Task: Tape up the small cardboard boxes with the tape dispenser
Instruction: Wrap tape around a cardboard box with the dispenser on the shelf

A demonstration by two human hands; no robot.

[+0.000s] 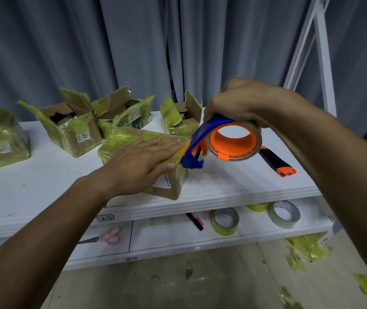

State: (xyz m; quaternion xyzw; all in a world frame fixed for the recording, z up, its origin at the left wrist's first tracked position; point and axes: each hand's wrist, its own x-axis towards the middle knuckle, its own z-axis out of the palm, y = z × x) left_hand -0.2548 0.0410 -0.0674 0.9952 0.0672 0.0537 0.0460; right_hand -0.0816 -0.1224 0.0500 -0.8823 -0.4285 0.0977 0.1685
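While the left hand [140,161] lies flat on top of the small cardboard box [146,161] at the front of the white tabletop [44,186], its fingers [167,143] are straight and held close together, pressing on the yellow-green tape that covers the box top, with the thumb reaching down over the near edge beside a white label. The right hand [242,103] grips the tape dispenser [220,141] from above, its fingers curled round the roll and the blue frame. This dispenser has an orange hub and a blue cutter head, and the cutter end sits right at the right edge of the box, next to the left fingertips.

Behind this box stand four more boxes with open flaps and loose yellow-green tape: one at the far left [1,139], one left of centre [71,128], one behind it [120,112] and one at the back right [182,114]. A black and orange utility knife [276,161] lies on the tabletop to the right of the dispenser.

On the lower shelf [178,239] lie pink-handled scissors [106,236], a black marker [194,221], a yellow tape roll [224,220] and a pale tape roll [284,214]. Scraps of yellow-green tape [307,250] litter the floor at the right. Grey curtains [133,41] hang behind.
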